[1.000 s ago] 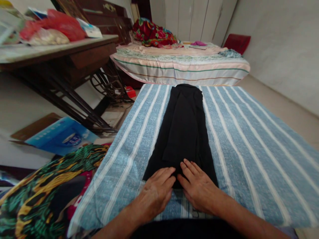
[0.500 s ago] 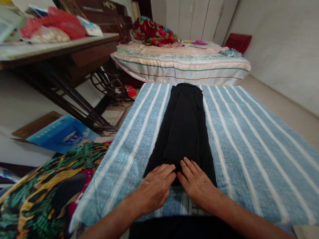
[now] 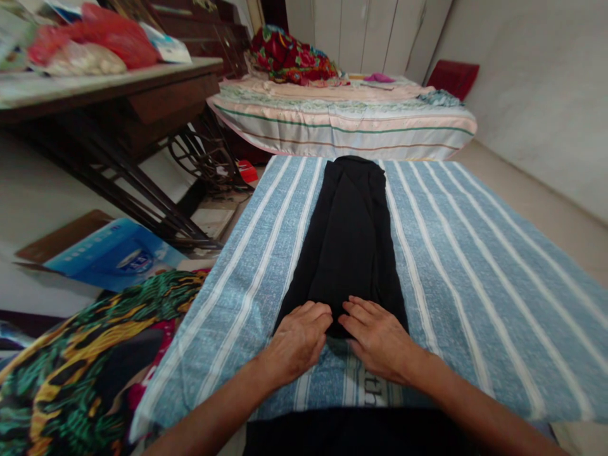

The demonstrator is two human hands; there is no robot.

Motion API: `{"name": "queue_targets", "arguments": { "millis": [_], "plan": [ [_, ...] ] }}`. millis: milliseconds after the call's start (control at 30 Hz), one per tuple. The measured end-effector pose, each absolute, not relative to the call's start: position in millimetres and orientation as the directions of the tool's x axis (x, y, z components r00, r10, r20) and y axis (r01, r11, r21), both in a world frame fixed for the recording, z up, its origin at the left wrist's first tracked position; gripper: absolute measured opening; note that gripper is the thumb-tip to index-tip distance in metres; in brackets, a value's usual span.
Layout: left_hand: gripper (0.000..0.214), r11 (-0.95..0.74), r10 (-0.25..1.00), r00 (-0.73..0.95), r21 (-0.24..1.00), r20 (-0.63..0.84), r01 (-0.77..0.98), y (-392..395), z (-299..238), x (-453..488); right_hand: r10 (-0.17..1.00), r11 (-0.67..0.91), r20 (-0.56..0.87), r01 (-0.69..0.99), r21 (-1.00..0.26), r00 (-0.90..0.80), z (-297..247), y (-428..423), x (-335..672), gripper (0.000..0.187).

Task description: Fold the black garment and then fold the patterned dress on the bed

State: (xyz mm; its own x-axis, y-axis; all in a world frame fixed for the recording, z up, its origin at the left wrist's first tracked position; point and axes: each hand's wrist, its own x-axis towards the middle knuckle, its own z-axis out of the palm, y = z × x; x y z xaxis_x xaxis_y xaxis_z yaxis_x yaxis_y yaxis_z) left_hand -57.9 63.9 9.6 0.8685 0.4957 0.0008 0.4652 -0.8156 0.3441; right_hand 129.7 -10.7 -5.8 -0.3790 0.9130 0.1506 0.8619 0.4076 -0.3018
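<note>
A long, narrow folded black garment [image 3: 349, 240] lies lengthwise on a blue cloth with white stripes [image 3: 465, 266]. My left hand [image 3: 297, 342] rests on the garment's near end, fingers curled down onto the fabric edge. My right hand [image 3: 377, 339] lies beside it on the same near end, fingers bent over the black cloth. The two hands almost touch at the fingertips. The near hem of the garment is hidden under them.
A green, yellow and black patterned cloth [image 3: 80, 367] lies at the lower left. A dark wooden sewing table [image 3: 118, 101] with bags on top stands at left, a blue box [image 3: 114, 253] beneath it. A bed with striped sheets [image 3: 342, 120] stands ahead.
Both hands have slid a little farther up along the garment's near end, and the fingers have curled more onto the fabric. The view has shifted slightly.
</note>
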Motion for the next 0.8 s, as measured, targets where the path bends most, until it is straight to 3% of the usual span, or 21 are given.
{"name": "queue_targets", "arguments": {
  "millis": [200,433,567,800],
  "plan": [
    [0.021,-0.793,0.488,0.868,0.371,-0.087,0.483,79.9,15.2,-52.9,0.906,0.402,0.049,0.818,-0.411,-0.421,2.3,-20.5,147.9,0.075],
    [0.022,-0.777,0.471,0.87,0.396,-0.149,0.489,88.1,23.0,-48.3,0.882,0.459,0.044,0.838,-0.295,-0.468,-3.4,-29.2,147.1,0.087],
    [0.021,-0.779,0.48,0.865,0.382,-0.146,0.497,83.8,24.1,-48.6,0.886,0.463,0.087,0.867,-0.187,-0.455,-5.4,-33.5,138.4,0.083],
    [0.019,-0.824,0.481,0.874,0.304,-0.068,0.478,69.8,18.7,-51.3,0.868,0.444,0.279,0.893,-0.072,-0.41,-13.6,-31.8,131.9,0.055]
  ]
}}
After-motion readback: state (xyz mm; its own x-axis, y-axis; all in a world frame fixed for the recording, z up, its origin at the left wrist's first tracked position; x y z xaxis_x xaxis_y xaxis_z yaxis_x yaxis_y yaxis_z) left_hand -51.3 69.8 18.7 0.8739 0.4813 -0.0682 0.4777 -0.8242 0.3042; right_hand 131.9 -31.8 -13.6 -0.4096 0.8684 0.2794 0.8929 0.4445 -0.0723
